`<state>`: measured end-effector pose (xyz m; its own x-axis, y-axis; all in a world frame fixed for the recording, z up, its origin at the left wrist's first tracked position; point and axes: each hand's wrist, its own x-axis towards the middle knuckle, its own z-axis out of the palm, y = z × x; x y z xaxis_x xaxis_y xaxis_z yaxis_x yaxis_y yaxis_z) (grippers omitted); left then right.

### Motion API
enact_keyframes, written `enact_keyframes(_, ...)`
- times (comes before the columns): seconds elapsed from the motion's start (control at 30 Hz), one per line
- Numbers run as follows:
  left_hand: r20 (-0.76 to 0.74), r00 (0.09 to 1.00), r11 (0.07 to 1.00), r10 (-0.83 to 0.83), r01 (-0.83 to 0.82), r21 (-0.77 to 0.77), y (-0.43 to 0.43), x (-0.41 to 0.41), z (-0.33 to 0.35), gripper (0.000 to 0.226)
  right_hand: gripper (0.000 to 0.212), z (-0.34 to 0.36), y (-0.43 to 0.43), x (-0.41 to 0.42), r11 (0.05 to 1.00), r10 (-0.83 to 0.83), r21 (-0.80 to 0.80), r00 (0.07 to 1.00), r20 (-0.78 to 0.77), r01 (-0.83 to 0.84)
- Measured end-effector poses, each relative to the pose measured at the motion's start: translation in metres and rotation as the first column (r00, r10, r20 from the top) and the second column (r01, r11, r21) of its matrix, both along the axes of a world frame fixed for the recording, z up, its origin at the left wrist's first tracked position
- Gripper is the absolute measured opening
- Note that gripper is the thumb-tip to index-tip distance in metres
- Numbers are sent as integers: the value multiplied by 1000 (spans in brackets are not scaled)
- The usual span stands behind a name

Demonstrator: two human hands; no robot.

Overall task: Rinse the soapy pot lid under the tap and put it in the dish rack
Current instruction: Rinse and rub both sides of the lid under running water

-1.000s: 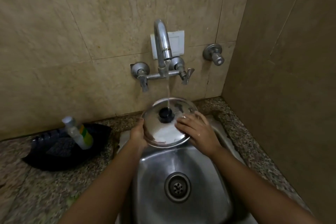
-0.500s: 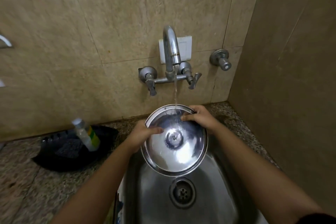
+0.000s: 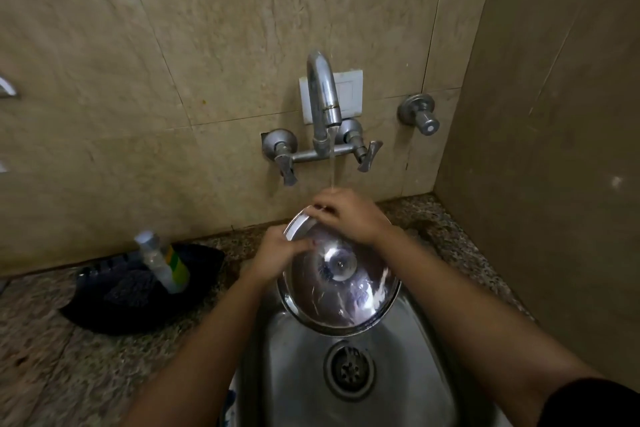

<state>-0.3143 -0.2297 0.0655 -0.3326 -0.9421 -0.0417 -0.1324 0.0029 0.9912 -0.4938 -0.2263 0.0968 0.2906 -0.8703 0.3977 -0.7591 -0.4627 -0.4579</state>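
A round steel pot lid (image 3: 341,291) is held tilted over the sink (image 3: 301,357), its shiny underside facing me. My left hand (image 3: 280,250) grips its left rim with the thumb on the inner face. My right hand (image 3: 346,215) lies over the lid's far rim, fingers curled on the edge. Water runs from the wall tap (image 3: 323,97) and lands on the back of my right hand. No dish rack is in view.
On the speckled stone counter (image 3: 86,357), left of the sink, lies a dark tray (image 3: 138,291) holding a clear bottle (image 3: 157,263) and a green-yellow sponge. The drain (image 3: 349,371) sits below the lid. A second valve (image 3: 419,114) and a side wall stand at the right.
The lid was turned over from knob side up to underside facing me. My right hand has slid from the right rim across the far edge, under the stream.
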Motion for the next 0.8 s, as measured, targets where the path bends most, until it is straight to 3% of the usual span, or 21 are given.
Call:
enact_keyframes(0.07, -91, 991, 991, 101, -92, 97, 8, 8, -2, 24, 31, -8, 0, -20, 964, -263, 116, 920, 290, 239)
enact_keyframes(0.13, -171, 977, 971, 131, -92, 218, 10, 14, -1, 16, 36, -13, -2, -32, 907, -418, 242, 800, 431, 344)
enact_keyframes(0.2, -182, 983, 952, 31, 26, 304, 7, 17, 8, 20, 39, -11, -6, -29, 921, -377, 257, 840, 390, 294)
enact_keyframes(0.27, -113, 986, 950, -125, 152, 273, 0, 15, 17, 32, 36, -3, -6, -16, 958, -231, 238, 925, 301, 162)
enact_keyframes(0.37, 0, 992, 974, -123, 120, 193, -1, 8, 23, 28, 32, 4, -6, 4, 986, -62, 165, 981, 186, 31)
enact_keyframes(0.43, -87, 996, 981, -36, 52, 184, 6, 9, 19, 23, 38, 3, -5, -1, 971, -194, 188, 948, 251, 149)
enact_keyframes(0.53, -194, 977, 960, 85, -28, 280, 6, 16, 5, 35, 51, -8, -2, -18, 880, -466, 249, 839, 282, 404)
enact_keyframes(0.6, -163, 985, 947, 56, 0, 322, 4, 17, 3, 40, 50, -9, -1, -17, 885, -449, 267, 851, 271, 382)
enact_keyframes(0.67, -106, 994, 963, 1, 28, 269, 5, 13, 5, 38, 47, -6, 0, -5, 919, -363, 244, 905, 222, 309)
enact_keyframes(0.8, -155, 983, 977, 103, -70, 203, 11, 11, 2, 33, 29, -11, 4, -4, 920, -386, -12, 910, 152, 392)
